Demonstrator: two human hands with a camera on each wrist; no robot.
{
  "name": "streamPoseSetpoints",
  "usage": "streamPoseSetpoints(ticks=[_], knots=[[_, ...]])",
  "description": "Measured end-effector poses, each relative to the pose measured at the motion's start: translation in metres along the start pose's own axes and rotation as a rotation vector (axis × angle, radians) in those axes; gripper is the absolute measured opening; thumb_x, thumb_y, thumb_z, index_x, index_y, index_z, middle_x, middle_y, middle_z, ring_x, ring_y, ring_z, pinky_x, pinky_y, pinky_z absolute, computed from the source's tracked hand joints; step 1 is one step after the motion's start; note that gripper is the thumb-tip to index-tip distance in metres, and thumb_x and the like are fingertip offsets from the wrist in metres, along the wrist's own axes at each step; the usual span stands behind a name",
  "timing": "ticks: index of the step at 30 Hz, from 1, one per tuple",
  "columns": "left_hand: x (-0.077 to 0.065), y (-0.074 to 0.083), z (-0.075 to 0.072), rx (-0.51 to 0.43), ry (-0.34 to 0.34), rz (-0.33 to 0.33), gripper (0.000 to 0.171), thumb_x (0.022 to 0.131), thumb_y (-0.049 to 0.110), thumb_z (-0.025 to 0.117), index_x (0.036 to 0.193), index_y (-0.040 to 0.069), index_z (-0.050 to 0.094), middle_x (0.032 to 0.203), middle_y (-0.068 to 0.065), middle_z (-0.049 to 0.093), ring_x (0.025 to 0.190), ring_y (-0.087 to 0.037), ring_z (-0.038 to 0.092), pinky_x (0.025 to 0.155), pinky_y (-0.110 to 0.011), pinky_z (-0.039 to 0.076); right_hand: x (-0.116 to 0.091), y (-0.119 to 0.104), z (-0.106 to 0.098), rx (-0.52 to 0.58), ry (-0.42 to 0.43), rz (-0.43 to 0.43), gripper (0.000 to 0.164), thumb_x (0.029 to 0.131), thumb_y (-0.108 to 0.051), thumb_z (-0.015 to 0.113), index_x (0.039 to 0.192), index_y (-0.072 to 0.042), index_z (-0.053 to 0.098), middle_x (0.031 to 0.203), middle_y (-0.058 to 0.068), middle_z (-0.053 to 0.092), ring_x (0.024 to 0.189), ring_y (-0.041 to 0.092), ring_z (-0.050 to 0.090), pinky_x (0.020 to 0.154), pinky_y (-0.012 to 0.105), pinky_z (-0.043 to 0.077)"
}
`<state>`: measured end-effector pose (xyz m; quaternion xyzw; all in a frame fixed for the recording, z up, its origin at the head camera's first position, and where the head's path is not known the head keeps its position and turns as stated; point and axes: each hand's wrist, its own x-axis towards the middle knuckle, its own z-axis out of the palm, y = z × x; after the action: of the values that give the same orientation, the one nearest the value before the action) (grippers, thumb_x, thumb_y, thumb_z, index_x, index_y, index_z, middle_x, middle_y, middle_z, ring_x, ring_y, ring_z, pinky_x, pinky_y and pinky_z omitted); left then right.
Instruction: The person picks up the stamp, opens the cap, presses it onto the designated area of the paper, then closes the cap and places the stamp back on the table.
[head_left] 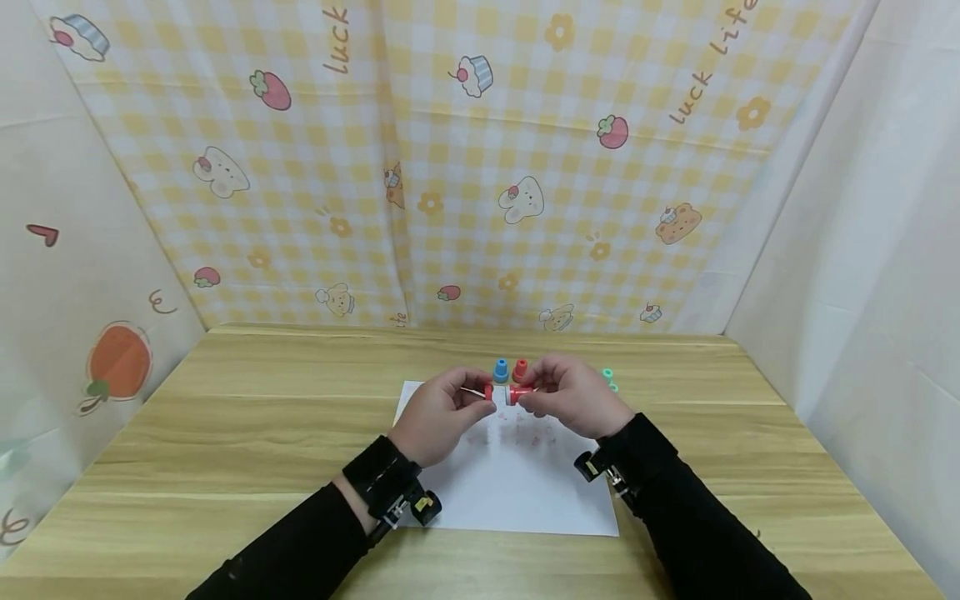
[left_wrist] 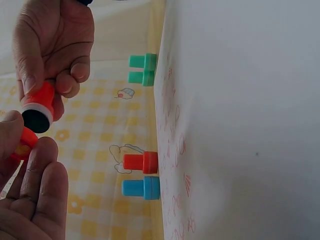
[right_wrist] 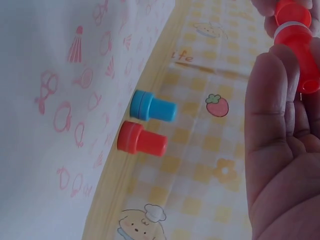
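Observation:
In the head view, both hands meet above the far part of a white paper sheet. My right hand [head_left: 573, 396] pinches a red toy stamp [left_wrist: 42, 98] by its body, its dark round face showing in the left wrist view. The left hand [head_left: 438, 417] holds a small red cap [left_wrist: 29, 139] between thumb and fingers. Cap and stamp are close together; the left wrist view shows the stamp's face uncovered. Red printed pictures, including a shuttlecock and fruit outlines, cover part of the paper [head_left: 517, 492] below.
Past the paper's far edge, a blue stamp [head_left: 501, 372] and another red stamp [head_left: 521, 370] stand upright side by side. Two green stamps [left_wrist: 142, 70] stand farther right, partly behind my right hand in the head view. A checked cloth [head_left: 480, 208] hangs behind the wooden table [head_left: 247, 433].

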<state>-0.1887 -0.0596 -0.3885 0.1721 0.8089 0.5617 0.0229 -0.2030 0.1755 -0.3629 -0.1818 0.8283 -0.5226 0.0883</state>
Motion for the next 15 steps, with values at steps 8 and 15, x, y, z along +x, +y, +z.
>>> streamPoseSetpoints(ticks=[8, 15], knots=[[-0.0011, 0.0011, 0.002, 0.021, -0.024, 0.011, 0.022, 0.096, 0.014, 0.078, 0.117, 0.015, 0.072, 0.109, -0.001, 0.074, 0.093, -0.011, 0.075, 0.072, -0.025, 0.057, -0.0026, -0.0048, 0.0056, -0.013, -0.022, -0.003, 0.012, 0.095, -0.005, 0.075, 0.104, 0.0, 0.069, 0.095, 0.011, 0.072, 0.082, 0.018, 0.067, 0.074, 0.026, 0.06], [-0.0016, 0.0005, 0.0023, 0.031, -0.035, 0.029, 0.022, 0.096, 0.018, 0.079, 0.117, 0.016, 0.072, 0.107, 0.002, 0.075, 0.091, -0.009, 0.075, 0.072, -0.025, 0.057, -0.0031, -0.0064, 0.0079, -0.017, -0.037, -0.025, 0.011, 0.096, -0.007, 0.074, 0.105, -0.001, 0.07, 0.097, 0.011, 0.071, 0.084, 0.02, 0.068, 0.075, 0.026, 0.06]])
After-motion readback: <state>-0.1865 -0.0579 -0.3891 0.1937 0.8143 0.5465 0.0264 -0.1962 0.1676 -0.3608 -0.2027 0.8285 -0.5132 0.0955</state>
